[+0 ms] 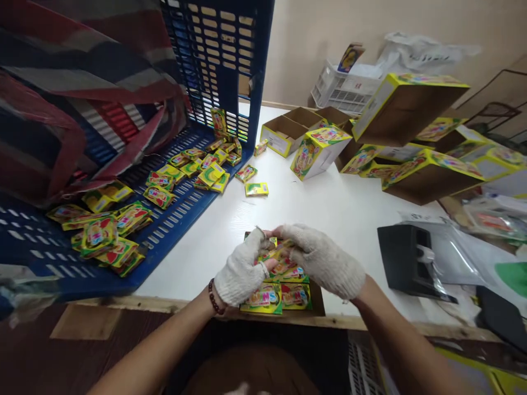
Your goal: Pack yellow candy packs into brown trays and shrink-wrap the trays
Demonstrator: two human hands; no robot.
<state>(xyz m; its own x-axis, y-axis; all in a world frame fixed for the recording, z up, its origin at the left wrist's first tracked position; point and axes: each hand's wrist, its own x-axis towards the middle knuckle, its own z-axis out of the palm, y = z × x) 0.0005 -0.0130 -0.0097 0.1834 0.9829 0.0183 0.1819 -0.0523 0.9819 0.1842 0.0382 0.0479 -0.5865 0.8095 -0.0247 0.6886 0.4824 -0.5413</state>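
Note:
My left hand (242, 269) and my right hand (327, 260), both in white fingerless knit gloves, meet over an open shallow carton (317, 302) at the table's front edge. Between their closed fingers is a small yellow-and-green crayon box (280, 251), tilted and partly hidden by the fingers. Beneath it, flat crayon boxes (296, 296) lie side by side in the carton, their printed faces up. The left hand covers part of the carton's left side. Two loose crayon boxes (256, 189) rest on the white table beyond the hands.
At left, a blue plastic crate (164, 241) lies on its side with several crayon boxes and a striped bag (102, 82). Display cartons (432, 170) are stacked at the back right. A black tape dispenser (403, 260) stands at right, near plastic bags.

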